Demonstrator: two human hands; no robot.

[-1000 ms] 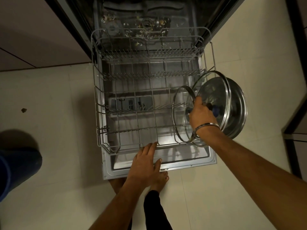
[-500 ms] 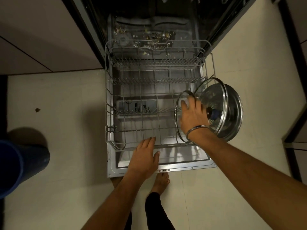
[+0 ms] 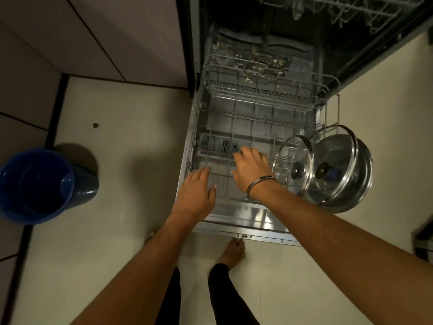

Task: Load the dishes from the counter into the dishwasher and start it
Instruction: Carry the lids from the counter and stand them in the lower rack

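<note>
- Head view: I take the rack [image 3: 255,127] as landmark; it's pulled out over the dishwasher's open door, mostly bare, so loading has hardly begun.
- At the rack's right edge a steel pot [image 3: 358,184] stands on edge, so I judge water can drain.
- Two glass lids [image 3: 294,165] stand upright just left of it.
- My right hand [image 3: 251,167] hovers over rack centre, fingers spread, holding nothing.
- My left hand [image 3: 195,193] lies flat at the front rim, likely steadying.
</note>
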